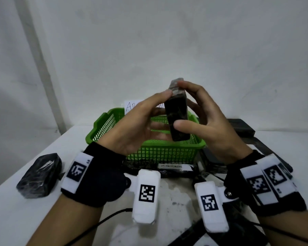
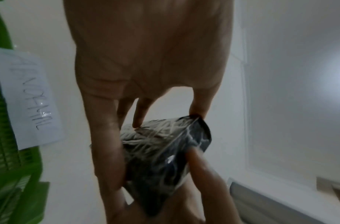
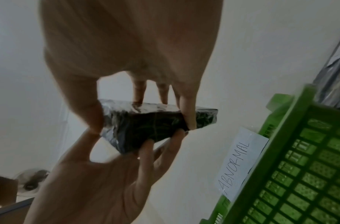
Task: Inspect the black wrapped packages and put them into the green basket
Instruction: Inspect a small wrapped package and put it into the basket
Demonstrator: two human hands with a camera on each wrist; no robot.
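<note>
Currently we hold one black wrapped package (image 1: 177, 114) upright above the green basket (image 1: 107, 126), left hand (image 1: 135, 125) and right hand (image 1: 208, 125) fingers pinching its ends. Inspection step, we judge; next, lower it inside. Another package (image 1: 40, 175) waits near the table's left edge.

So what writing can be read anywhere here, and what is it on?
"ABNORMAL": handwritten on the white paper slip fixed to the green plastic mesh basket.
"IN PROGRESS": printed on the small white label below the basket's near wall.
Square black-and-white code markers on the wrist units: patterns, no words.
</note>
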